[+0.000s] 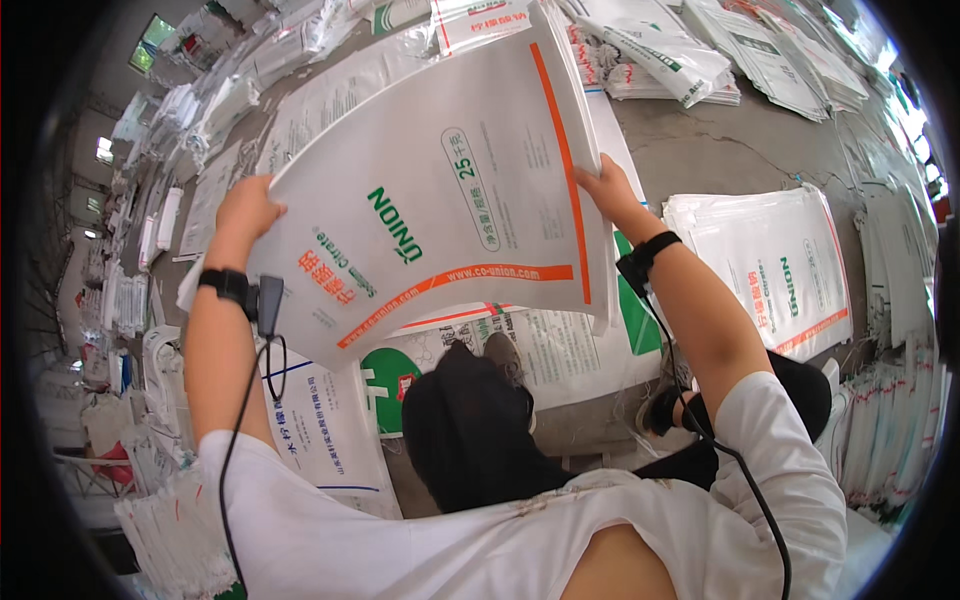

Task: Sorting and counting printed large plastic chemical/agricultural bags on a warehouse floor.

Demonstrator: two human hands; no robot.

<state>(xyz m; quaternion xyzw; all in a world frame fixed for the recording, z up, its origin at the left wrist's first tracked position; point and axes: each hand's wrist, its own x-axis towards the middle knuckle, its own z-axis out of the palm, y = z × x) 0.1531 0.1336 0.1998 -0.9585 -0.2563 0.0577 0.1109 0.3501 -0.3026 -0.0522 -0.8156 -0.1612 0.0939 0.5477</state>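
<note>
A sheaf of flat white sacks (350, 170) with orange bands and green print is held up in front of me, its face bowed. My left hand (248, 210) is closed on its left edge, fingers mostly hidden behind. On the opposite edge my right hand (608, 190) is closed too, the thumb lying on the front. Several layers show along the right side of the sheaf. Below it, more printed sacks (565, 350) lie flat around my knees and shoes.
To the right, a stack of similar white sacks (760, 270) lies on the grey concrete floor (690, 145). Other sack piles (760, 60) lie farther back, and bundles (880, 430) stand at the right rim. Many heaped sacks (130, 300) line the left side. Black cables run from my wrist devices.
</note>
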